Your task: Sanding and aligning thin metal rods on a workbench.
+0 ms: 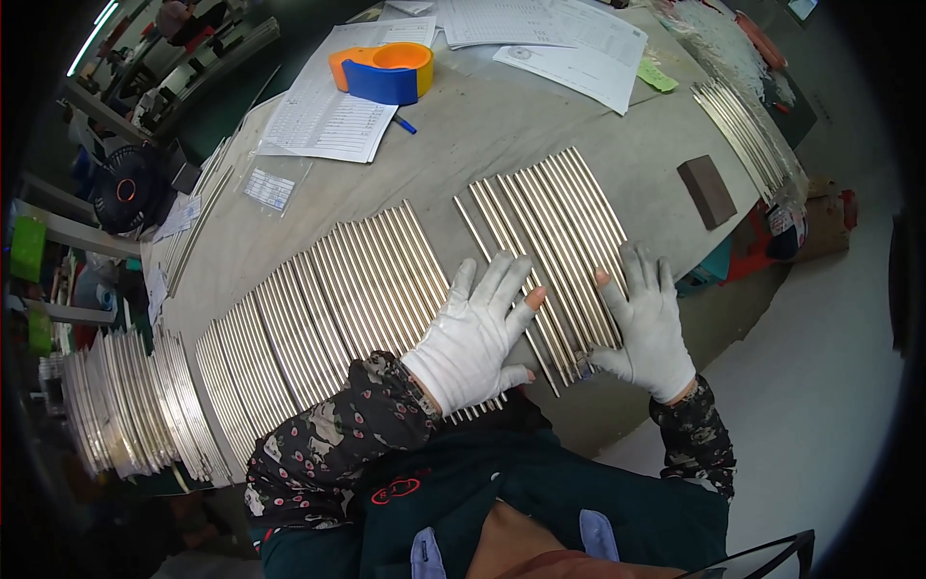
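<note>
Both hands lie flat and spread, palms down, grasping nothing: the left hand (479, 333) presses on the near ends of the metal rods (555, 251) where two groups meet, and the right hand (648, 323) rests on the right side of the right-hand group, near the front edge of the bench (463, 145). Pressing from above like this likely keeps the round rods from rolling and holds them packed side by side in one layer. The rods lie parallel, their long axis running from the front edge toward the back of the bench, leaning slightly right at the far end. A wider sheet of rods (318, 299) fans off toward the left edge. Farther back sit printed sheets (328, 106), a tape dispenser (384, 69) and a brown block (707, 190) near the right edge.
</note>
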{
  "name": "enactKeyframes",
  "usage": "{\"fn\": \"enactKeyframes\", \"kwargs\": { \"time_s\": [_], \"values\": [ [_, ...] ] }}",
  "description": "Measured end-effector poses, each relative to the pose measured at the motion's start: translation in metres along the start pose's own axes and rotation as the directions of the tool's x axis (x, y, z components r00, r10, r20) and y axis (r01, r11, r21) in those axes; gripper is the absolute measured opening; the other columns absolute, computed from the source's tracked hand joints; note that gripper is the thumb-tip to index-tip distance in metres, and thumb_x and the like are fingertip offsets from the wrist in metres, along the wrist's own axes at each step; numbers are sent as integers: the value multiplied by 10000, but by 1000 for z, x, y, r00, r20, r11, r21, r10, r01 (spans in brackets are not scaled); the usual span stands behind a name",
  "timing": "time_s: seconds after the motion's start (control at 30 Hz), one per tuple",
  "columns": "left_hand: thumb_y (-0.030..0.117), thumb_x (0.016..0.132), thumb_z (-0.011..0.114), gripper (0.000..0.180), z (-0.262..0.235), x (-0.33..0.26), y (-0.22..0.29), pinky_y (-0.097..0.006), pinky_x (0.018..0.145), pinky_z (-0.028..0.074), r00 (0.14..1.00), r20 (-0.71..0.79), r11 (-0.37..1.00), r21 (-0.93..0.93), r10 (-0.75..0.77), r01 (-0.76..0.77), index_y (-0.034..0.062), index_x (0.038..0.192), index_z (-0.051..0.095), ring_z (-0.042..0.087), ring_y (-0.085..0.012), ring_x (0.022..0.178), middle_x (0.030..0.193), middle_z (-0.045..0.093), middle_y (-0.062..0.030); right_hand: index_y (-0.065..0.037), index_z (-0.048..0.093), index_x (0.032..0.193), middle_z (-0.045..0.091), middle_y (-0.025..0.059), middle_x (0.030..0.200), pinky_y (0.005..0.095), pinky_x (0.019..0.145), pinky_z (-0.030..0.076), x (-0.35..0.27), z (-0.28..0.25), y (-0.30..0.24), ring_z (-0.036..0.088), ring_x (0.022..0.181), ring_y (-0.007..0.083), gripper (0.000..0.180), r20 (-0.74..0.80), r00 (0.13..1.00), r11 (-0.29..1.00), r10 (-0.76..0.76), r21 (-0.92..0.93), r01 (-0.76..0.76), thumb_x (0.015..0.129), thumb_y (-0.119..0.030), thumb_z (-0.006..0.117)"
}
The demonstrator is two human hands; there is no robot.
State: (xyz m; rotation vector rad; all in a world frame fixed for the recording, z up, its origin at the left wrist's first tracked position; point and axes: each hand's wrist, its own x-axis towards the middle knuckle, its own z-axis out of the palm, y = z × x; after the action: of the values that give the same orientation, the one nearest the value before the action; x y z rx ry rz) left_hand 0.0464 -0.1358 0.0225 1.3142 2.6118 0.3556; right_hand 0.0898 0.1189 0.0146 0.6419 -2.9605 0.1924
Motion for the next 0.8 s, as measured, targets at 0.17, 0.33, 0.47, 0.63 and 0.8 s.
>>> {"fn": "enactKeyframes", "kwargs": {
  "time_s": [0.17, 0.33, 0.47, 0.63, 0.8],
  "values": [
    [545, 769, 664, 936, -3, -2, 1, -586, 1114, 178, 1000, 23, 1000, 12, -16, 16, -2, 1424, 280, 202, -422, 1399, 1475, 235, -264, -139, 472, 1342, 380, 294, 1370, 642, 1026, 277, 14, -5, -13, 331, 1302, 485, 864, 67, 995, 994, -68, 92, 62, 626, -569, 697],
    [556, 771, 653, 951, 0, -17, 1, -586, 1122, 147, 998, 19, 998, -2, -55, 55, -13, 1425, 264, 196, -433, 1399, 1478, 227, -269, -155, 485, 1333, 395, 268, 1377, 631, 1025, 290, 23, -7, -21, 347, 1308, 457, 865, 99, 982, 986, -162, 65, 156, 608, -570, 708],
    [613, 768, 611, 995, -3, -30, 6, -591, 1127, 101, 995, 48, 996, 20, -88, 87, -29, 1433, 241, 205, -437, 1395, 1472, 240, -275, -181, 400, 1391, 396, 258, 1380, 632, 1020, 297, 27, -8, -20, 355, 1307, 453, 918, 106, 959, 962, -263, 104, 252, 635, -608, 699],
    [655, 774, 559, 970, 0, -34, 26, -606, 1115, 96, 996, 39, 996, -15, -83, 84, -33, 1411, 309, 207, -433, 1395, 1468, 258, -278, -109, 395, 1374, 432, 259, 1327, 556, 1012, 347, 28, -5, 4, 417, 1238, 468, 802, -150, 974, 931, -173, 299, 211, 735, -517, 659],
    [633, 739, 615, 957, 4, -21, 36, -607, 1104, 132, 997, 56, 995, -87, 60, -55, -30, 1382, 365, 230, -435, 1378, 1468, 264, -269, 47, 536, 1185, 542, 209, 1089, 457, 881, 424, 51, 18, 15, 524, 997, 374, 450, -262, 960, 988, 95, 144, -59, 775, -116, 626]
  ]
}}
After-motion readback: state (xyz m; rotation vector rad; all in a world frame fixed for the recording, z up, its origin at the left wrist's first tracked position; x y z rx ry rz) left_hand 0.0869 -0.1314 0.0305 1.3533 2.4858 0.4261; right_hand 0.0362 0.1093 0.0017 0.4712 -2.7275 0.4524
